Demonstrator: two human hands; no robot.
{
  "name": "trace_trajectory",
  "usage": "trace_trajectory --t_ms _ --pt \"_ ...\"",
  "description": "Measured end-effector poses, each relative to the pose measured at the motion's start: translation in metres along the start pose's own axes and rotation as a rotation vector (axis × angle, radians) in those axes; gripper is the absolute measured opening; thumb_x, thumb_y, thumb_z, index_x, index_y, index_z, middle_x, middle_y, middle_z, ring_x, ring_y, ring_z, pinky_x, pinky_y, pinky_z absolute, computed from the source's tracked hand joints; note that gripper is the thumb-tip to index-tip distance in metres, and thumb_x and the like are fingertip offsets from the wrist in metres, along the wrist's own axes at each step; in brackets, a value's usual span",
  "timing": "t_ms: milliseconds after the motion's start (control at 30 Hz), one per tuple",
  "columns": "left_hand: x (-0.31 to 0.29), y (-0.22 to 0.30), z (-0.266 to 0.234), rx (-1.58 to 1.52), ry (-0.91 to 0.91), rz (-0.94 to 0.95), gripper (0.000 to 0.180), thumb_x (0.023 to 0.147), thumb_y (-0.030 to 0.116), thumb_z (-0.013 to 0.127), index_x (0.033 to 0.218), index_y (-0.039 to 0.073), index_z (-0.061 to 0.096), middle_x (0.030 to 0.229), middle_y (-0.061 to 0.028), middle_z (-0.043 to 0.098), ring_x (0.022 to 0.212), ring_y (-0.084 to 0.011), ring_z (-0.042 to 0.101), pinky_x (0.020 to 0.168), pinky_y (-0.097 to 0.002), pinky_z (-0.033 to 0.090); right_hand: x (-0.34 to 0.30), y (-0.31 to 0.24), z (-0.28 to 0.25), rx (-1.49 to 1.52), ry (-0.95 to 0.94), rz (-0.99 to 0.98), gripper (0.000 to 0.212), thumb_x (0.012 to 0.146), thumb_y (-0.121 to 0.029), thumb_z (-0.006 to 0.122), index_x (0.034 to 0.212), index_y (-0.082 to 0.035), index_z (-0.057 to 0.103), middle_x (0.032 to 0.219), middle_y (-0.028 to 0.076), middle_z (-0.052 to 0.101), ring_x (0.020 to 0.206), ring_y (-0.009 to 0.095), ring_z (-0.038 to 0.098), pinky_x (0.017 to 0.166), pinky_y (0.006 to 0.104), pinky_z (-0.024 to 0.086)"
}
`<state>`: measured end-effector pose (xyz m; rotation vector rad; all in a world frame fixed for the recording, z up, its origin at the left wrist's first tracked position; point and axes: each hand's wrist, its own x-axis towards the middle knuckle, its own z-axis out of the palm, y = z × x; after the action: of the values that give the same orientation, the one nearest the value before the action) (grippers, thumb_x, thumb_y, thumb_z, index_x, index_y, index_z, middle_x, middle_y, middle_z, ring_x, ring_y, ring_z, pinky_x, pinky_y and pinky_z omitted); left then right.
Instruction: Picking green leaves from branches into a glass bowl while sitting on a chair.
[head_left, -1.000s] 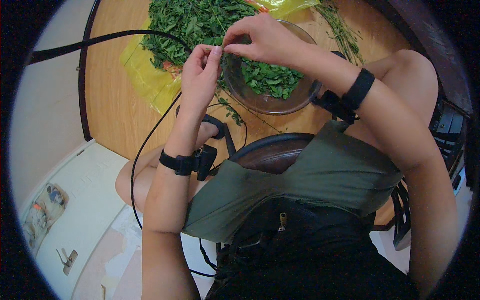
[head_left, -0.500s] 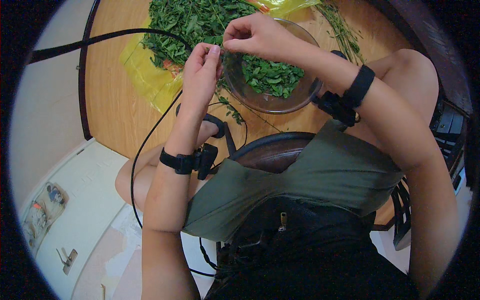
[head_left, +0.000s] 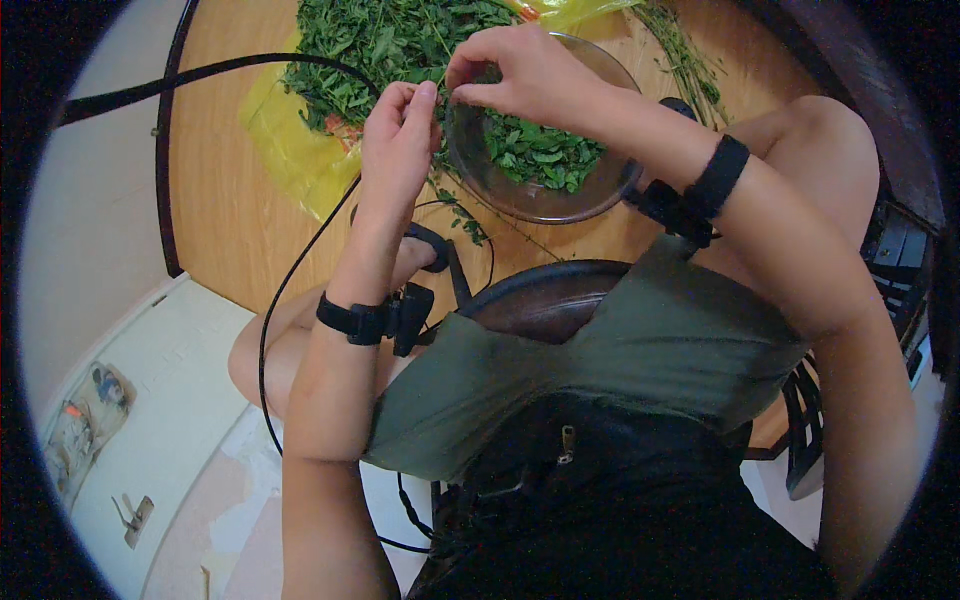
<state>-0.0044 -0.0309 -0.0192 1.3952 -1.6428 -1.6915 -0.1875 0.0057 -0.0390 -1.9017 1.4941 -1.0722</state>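
My left hand (head_left: 398, 135) is closed in a pinch, thumb against forefinger, on a thin green stem of a leafy herb. Close by, the fingers and thumb of my right hand (head_left: 520, 72) curve toward each other in a loose pinch at the stem, above the bowl's left rim. What sits between those fingertips is too small to make out. The clear round bowl (head_left: 535, 212) holds a heap of picked green leaves (head_left: 550, 155). Behind my hands, a large pile of leafy sprigs (head_left: 385, 45) lies on a yellow plastic bag (head_left: 290, 165).
A bundle of bare stems (head_left: 685, 60) lies right of the bowl on the wood-patterned surface (head_left: 225, 200). Loose sprigs (head_left: 462, 218) lie below the bowl. A black cable (head_left: 265, 340) loops past my left arm, and black straps with devices (head_left: 365, 322) circle both forearms.
My right thumb and fingers have parted slightly, widening the loop between them. My left hand has shifted a little up and left, still pinching the stem.
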Motion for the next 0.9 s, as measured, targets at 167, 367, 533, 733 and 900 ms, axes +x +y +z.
trace_trajectory --t_ms 167,367,533,733,900 --pt "0.0007 -0.0051 -0.0021 -0.106 0.026 -0.032 0.021 0.096 0.028 0.053 0.090 0.008 0.055 0.074 0.0030 0.047 0.064 -0.0055 0.043 0.056 -0.0221 0.038 0.0017 -0.0006 0.0017 0.031 0.015 0.015 0.017 0.075 -0.012 0.070 0.090 -0.003 0.066 0.080 0.008 0.068 0.075 0.019 0.066 0.071 0.0305 0.053" --pt "0.0020 -0.0064 0.0018 -0.165 0.016 -0.020 0.019 0.096 0.025 0.053 0.092 0.007 0.054 0.078 0.0023 0.049 0.063 -0.0057 0.043 0.057 -0.0223 0.038 -0.0014 0.0013 0.0028 -0.008 -0.030 0.020 0.020 0.075 -0.011 0.067 0.094 -0.004 0.067 0.081 0.008 0.068 0.077 0.019 0.067 0.071 0.0306 0.053" --pt "0.0011 -0.0034 0.0028 -0.126 0.024 -0.018 0.018 0.097 0.024 0.053 0.094 0.007 0.055 0.077 0.0026 0.048 0.063 -0.0057 0.042 0.056 -0.0221 0.038 0.0003 0.0011 0.0038 -0.007 -0.038 0.001 0.021 0.073 -0.014 0.063 0.091 -0.006 0.069 0.081 0.013 0.068 0.077 0.027 0.067 0.073 0.0373 0.054" --pt "0.0025 -0.0058 0.0018 -0.152 -0.009 -0.024 0.016 0.097 0.024 0.053 0.095 0.008 0.056 0.073 0.0043 0.046 0.063 -0.0046 0.042 0.056 -0.0217 0.038 -0.0008 -0.0012 0.0026 -0.008 -0.052 0.027 0.018 0.074 -0.010 0.066 0.090 -0.003 0.067 0.083 0.009 0.069 0.079 0.021 0.067 0.073 0.0318 0.054" --pt "0.0022 -0.0057 0.0028 -0.152 -0.013 -0.021 0.016 0.097 0.024 0.053 0.095 0.009 0.056 0.072 0.0050 0.046 0.063 -0.0040 0.042 0.057 -0.0213 0.038 -0.0019 -0.0016 0.0026 0.030 -0.081 0.046 0.019 0.076 -0.013 0.069 0.091 -0.002 0.067 0.082 0.010 0.068 0.079 0.021 0.067 0.074 0.0315 0.054"
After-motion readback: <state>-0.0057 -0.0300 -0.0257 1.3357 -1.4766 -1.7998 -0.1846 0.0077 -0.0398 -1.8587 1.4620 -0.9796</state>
